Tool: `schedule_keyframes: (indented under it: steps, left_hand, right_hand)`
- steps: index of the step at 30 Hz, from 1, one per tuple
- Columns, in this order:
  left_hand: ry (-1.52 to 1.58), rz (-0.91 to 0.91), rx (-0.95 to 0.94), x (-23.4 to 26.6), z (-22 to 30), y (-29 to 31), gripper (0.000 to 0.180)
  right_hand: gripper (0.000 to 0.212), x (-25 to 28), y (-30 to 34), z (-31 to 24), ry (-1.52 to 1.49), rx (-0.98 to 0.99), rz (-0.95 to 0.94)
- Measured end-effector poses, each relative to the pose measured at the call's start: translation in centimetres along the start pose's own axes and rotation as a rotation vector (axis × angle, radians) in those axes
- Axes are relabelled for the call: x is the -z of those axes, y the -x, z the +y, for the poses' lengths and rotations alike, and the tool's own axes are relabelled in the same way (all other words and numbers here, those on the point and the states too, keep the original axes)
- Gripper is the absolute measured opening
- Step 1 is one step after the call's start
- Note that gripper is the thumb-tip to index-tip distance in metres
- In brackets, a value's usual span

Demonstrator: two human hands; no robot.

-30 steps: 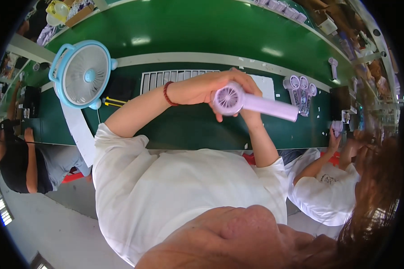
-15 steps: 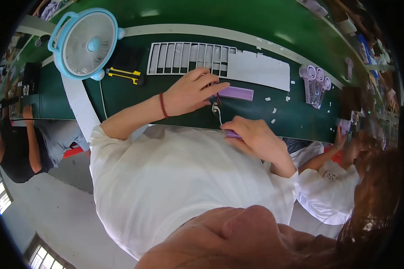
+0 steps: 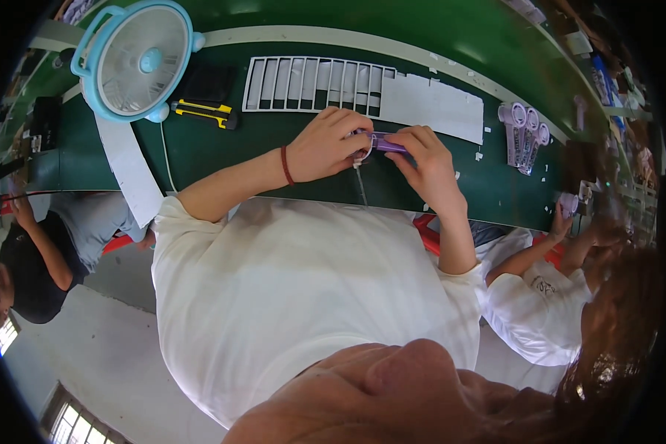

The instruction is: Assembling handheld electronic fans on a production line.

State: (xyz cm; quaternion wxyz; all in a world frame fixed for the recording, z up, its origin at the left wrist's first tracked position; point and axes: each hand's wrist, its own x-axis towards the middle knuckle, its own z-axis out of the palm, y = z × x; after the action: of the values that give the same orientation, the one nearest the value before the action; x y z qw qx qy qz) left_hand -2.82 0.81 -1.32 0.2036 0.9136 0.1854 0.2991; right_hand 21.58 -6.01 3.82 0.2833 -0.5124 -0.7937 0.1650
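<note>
- Dark green tabletop, its near edge running just in front of the person.
- Light-blue fan standing at the far left.
- White strip running from below the fan to the near edge, with a pale cord beside it.
- Yellow-and-black cutter, next to a black flat item.
- Pale slotted rack; a white sheet at its right end.
- 3 purple handheld fans, side by side.
- White scraps scattered at right.

On the left, one blue fan and one cutter; far centre, one slotted grid; right, three lilac handheld fans; near, one purple part.
</note>
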Motion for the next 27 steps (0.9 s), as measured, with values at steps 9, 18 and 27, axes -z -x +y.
schedule_keyframes:
  steps: [9, 18, 27]
  left_hand:
    - [-0.06, -0.008, -0.138, -0.7, -1.1, -0.3, 0.039]
    - [0.43, -0.168, -0.054, 3.8, -2.2, -3.7, 0.028]
    - [0.125, -0.268, -0.029, -0.7, -9.2, -6.8, 0.039]
  right_hand:
    - [0.025, -2.0, 0.6, 1.3, 0.172, 0.083, 0.091]
    - [0.017, 0.3, -2.1, 3.3, 0.052, 0.116, 0.193]
    - [0.005, -1.8, -10.3, 10.0, 0.181, 0.128, -0.092]
